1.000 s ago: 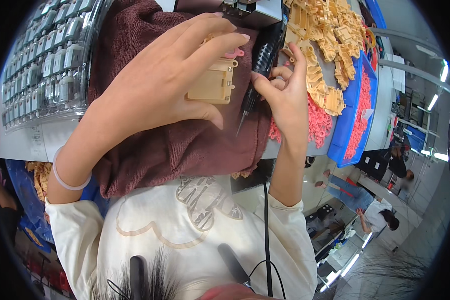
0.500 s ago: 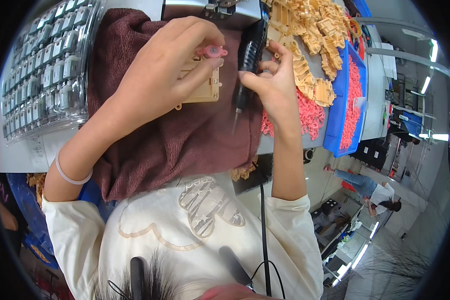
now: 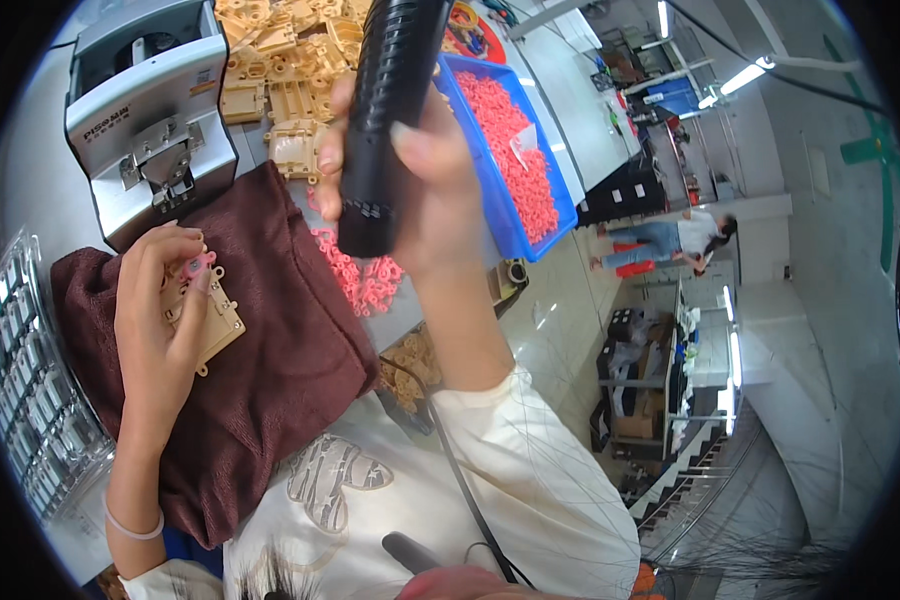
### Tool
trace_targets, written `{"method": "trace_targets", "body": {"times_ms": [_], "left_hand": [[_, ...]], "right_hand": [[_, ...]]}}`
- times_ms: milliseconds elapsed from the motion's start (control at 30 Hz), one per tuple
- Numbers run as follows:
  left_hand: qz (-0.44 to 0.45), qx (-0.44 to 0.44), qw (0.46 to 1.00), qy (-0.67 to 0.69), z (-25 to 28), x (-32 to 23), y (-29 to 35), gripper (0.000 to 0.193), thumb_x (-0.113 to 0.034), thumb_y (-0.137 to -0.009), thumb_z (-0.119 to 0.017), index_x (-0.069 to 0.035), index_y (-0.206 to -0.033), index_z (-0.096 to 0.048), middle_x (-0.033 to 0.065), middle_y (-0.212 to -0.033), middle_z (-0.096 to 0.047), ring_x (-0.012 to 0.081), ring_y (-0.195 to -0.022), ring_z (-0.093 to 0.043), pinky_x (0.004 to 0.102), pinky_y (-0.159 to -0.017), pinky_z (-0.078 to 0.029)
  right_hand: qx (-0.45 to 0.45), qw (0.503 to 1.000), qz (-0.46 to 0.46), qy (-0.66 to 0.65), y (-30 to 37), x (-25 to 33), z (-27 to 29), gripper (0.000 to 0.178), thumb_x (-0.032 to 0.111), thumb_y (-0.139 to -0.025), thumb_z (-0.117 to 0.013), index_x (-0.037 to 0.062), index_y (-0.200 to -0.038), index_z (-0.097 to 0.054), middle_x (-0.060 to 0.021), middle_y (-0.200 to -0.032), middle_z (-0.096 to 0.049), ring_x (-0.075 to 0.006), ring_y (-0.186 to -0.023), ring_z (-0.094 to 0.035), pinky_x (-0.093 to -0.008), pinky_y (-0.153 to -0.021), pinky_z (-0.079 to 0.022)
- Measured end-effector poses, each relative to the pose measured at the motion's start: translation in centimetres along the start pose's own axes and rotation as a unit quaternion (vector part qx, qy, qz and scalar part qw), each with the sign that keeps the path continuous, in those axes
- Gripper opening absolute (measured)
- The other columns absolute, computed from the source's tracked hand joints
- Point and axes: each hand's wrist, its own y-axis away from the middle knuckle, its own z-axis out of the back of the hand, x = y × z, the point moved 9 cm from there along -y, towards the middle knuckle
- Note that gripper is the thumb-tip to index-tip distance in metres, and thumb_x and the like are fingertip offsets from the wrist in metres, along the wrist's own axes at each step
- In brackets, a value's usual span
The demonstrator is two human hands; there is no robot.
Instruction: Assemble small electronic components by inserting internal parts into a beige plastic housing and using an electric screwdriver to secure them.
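Note:
My left hand [image 3: 155,320] is closed over a pale yellow plastic housing [image 3: 220,328] lying on a folded brown towel [image 3: 290,340]. Its thumb and fingertips press a small pink plastic part [image 3: 198,265] at the housing's upper end. My right hand [image 3: 435,195], slightly blurred, is wrapped around a black electric screwdriver [image 3: 372,140], which is raised close to the camera, to the right of the towel. The screwdriver's bit is not visible. Part of the housing is hidden under my left hand.
A silver box-shaped machine [image 3: 155,120] stands beyond the towel. Many pale yellow housings [image 3: 295,150] and loose pink parts [image 3: 365,285] lie right of it. A blue bin [image 3: 560,205] holds more pink parts. Metal components fill a clear tray [image 3: 35,390] at left. Another person [image 3: 670,240] stands far off.
The view has swung to the right. My right hand has lifted the screwdriver from over the towel towards the camera. My left hand stays on the pink part and the housing.

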Motion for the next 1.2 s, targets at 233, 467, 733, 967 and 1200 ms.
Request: {"method": "trace_targets", "body": {"times_ms": [233,467,733,967,1200], "left_hand": [[-0.017,-0.015,1.000,-0.006,-0.9,-0.3,-0.6,0.013,-0.004,-0.088,-0.062,-0.001,-0.100,-0.061,0.0130,-0.108,-0.064,0.0302,-0.112,-0.058,0.0385,-0.097,-0.044],[-0.053,-0.022,0.998,-0.032,-0.5,0.1,-0.7,0.017,-0.004,-0.082,-0.061,-0.003,-0.100,-0.061,0.0130,-0.106,-0.064,0.0333,-0.111,-0.059,0.0413,-0.095,-0.045],[-0.076,-0.055,0.995,-0.027,0.2,0.1,-0.2,0.020,-0.009,-0.078,-0.066,-0.006,-0.096,-0.060,0.0119,-0.104,-0.063,0.0321,-0.106,-0.060,0.0433,-0.093,-0.046],[-0.063,-0.062,0.996,-0.012,0.2,0.0,-0.3,0.024,-0.005,-0.074,-0.069,-0.004,-0.098,-0.062,0.0099,-0.106,-0.065,0.0316,-0.111,-0.061,0.0438,-0.094,-0.049],[-0.065,-0.083,0.994,0.002,0.1,0.1,-0.7,0.022,-0.003,-0.073,-0.069,-0.003,-0.095,-0.062,0.0115,-0.103,-0.064,0.0323,-0.105,-0.063,0.0435,-0.091,-0.051]], "right_hand": [[-0.118,0.992,0.038,0.037,-2.6,-2.5,0.6,0.018,0.015,-0.089,-0.062,0.0014,-0.087,-0.050,-0.0077,-0.066,-0.051,-0.0164,-0.047,-0.054,-0.0335,-0.042,-0.048],[-0.109,0.983,0.111,0.093,-5.8,-1.3,-3.1,0.037,0.007,-0.091,-0.062,0.0025,-0.124,-0.047,-0.0028,-0.064,-0.049,-0.0125,-0.051,-0.052,-0.0267,-0.049,-0.046],[0.059,0.964,0.206,0.158,-9.3,0.0,-5.3,0.031,0.014,-0.087,-0.066,0.0149,-0.113,-0.049,-0.0039,-0.079,-0.055,-0.0158,-0.060,-0.054,-0.0340,-0.056,-0.049],[0.083,0.942,0.257,0.199,-8.1,-2.4,-7.5,0.036,0.022,-0.092,-0.061,0.0180,-0.124,-0.043,-0.0040,-0.079,-0.056,-0.0163,-0.058,-0.053,-0.0354,-0.053,-0.049],[0.106,0.946,0.220,0.211,-8.6,-3.6,-6.9,0.038,0.026,-0.094,-0.061,0.0242,-0.127,-0.041,-0.0032,-0.079,-0.058,-0.0167,-0.057,-0.055,-0.0353,-0.051,-0.049]]}}
